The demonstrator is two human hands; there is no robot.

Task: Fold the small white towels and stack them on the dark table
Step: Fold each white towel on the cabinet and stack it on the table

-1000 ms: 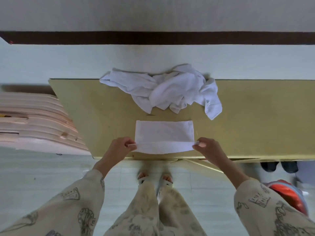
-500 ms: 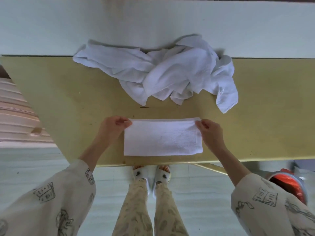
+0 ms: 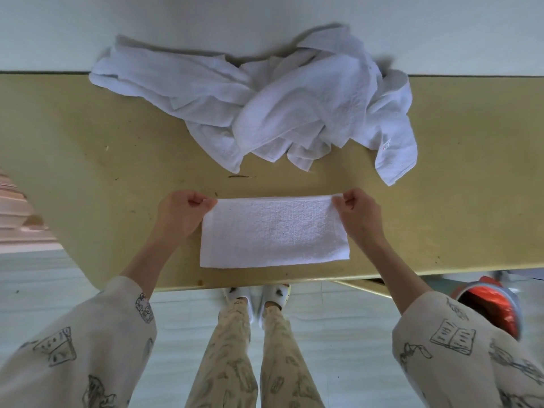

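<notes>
One cam only, worn on the person's head, wide-angle, looking fwd and steeply down over the table's (image 3: 88,160) near edge. Close in: far edge up top, floor (image 3: 338,319) and feet at btm.

Folded towel (image 3: 273,232) on table (image 3: 88,160); towel heap (image 3: 265,113) behind.

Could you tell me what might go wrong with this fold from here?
The left hand and right hand pinch only the far corners of the folded towel, so its layers may slip out of line. Its near edge lies close to the table edge and could slide off. The unfolded pile sits just beyond and may snag.
</notes>
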